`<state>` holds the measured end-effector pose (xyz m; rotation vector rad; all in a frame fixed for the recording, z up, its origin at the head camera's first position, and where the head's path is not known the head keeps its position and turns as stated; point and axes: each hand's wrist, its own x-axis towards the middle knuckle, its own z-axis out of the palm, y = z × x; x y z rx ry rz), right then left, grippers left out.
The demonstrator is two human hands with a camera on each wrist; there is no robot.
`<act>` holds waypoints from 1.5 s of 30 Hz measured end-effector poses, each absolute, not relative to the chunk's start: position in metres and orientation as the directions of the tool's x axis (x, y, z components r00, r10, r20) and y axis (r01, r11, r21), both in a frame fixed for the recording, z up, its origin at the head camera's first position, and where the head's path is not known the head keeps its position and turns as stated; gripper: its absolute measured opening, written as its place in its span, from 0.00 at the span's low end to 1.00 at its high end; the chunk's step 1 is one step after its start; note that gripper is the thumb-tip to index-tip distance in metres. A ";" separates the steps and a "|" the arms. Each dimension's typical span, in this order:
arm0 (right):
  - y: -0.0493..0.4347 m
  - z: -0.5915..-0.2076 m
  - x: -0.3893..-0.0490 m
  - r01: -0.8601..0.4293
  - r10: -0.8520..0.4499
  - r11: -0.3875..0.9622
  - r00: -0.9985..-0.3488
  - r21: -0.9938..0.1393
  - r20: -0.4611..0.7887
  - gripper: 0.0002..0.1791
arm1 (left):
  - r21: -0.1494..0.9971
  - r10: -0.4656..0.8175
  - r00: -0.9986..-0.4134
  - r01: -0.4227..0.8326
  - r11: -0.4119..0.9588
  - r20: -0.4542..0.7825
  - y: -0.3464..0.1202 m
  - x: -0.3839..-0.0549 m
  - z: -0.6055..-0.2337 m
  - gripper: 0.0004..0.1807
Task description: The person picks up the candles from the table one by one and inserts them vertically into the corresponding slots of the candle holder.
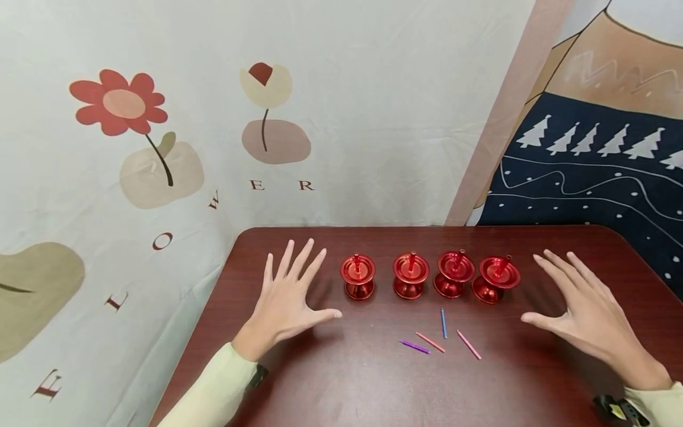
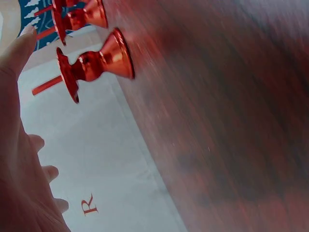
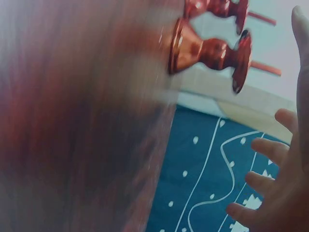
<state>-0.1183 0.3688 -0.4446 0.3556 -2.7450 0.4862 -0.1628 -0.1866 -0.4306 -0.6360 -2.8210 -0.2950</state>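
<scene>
A row of red metallic candle holders runs along the back of the table: the leftmost holder [image 1: 358, 290], a second holder [image 1: 409, 289], a third holder [image 1: 450, 286] and the rightmost holder [image 1: 488, 292]. Each has a thin red tube rising from its dish. In front lie slim candles: a blue candle [image 1: 444, 324], a purple candle [image 1: 415, 347], an orange-red candle [image 1: 430, 342] and a pink candle [image 1: 469, 344]. My left hand [image 1: 285, 305], fingers spread, hovers left of the leftmost holder, touching nothing. My right hand [image 1: 584, 308] is likewise spread, apart from the rightmost holder.
The dark reddish-brown table [image 1: 363, 391] has rounded back corners. Behind it hangs a pale cloth [image 1: 373, 118] with flowers and letters. A navy cloth [image 1: 587, 172] with white trees hangs at the right.
</scene>
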 end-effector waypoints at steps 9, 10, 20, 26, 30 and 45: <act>0.332 -0.436 -0.099 -0.380 -0.096 0.808 -0.839 -0.449 0.536 0.62 | 0.466 0.330 -0.884 0.457 0.757 0.330 -0.177 -0.159 -0.429 0.67; 0.328 -0.435 -0.098 -0.403 -0.104 0.796 -0.826 -0.451 0.554 0.61 | 0.508 0.321 -0.887 0.455 0.731 0.333 -0.175 -0.160 -0.428 0.67; 0.278 -0.424 -0.115 -0.586 -0.286 0.659 -0.775 -0.472 0.563 0.55 | 0.676 0.302 -0.900 0.435 0.595 0.313 -0.145 -0.171 -0.417 0.65; 0.254 -0.431 -0.130 -0.604 -0.313 0.542 -0.791 -0.585 0.526 0.49 | 0.719 0.301 -0.907 0.417 0.556 0.294 -0.126 -0.177 -0.424 0.65; 0.243 -0.436 -0.135 -0.604 -0.333 0.481 -0.797 -0.636 0.505 0.47 | 0.753 0.282 -0.920 0.386 0.534 0.272 -0.119 -0.180 -0.431 0.65; 0.236 -0.453 -0.143 -0.600 -0.433 0.420 -0.792 -0.681 0.430 0.27 | 0.809 0.215 -0.958 0.276 0.519 0.189 -0.113 -0.189 -0.450 0.61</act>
